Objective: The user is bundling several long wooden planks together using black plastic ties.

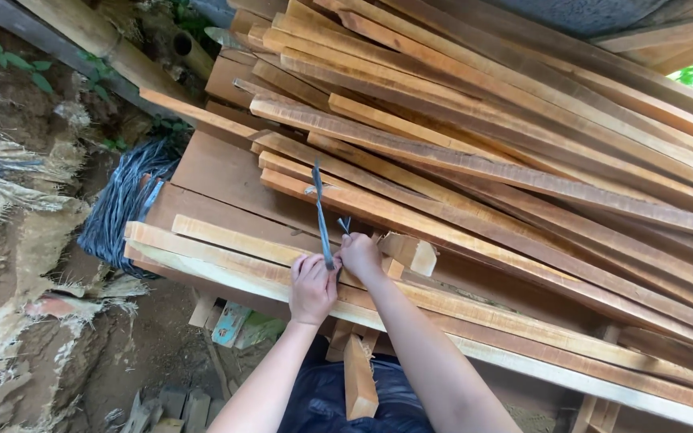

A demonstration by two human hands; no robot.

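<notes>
The left hand gripped a thin metal rod, fingers closed round it — the right hand pinched something small, unclear what, above stacked wooden planks.

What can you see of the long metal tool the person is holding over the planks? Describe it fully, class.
The metal tool is a long, thin, dark grey bar, dull like worn steel. It stands tilted, its upper end over the stacked wooden planks, with a small projection near the top. The left hand grips its lower end; the right hand sits just beside it, at a second short dark metal piece. Its lower tip is hidden by the fingers.
</notes>
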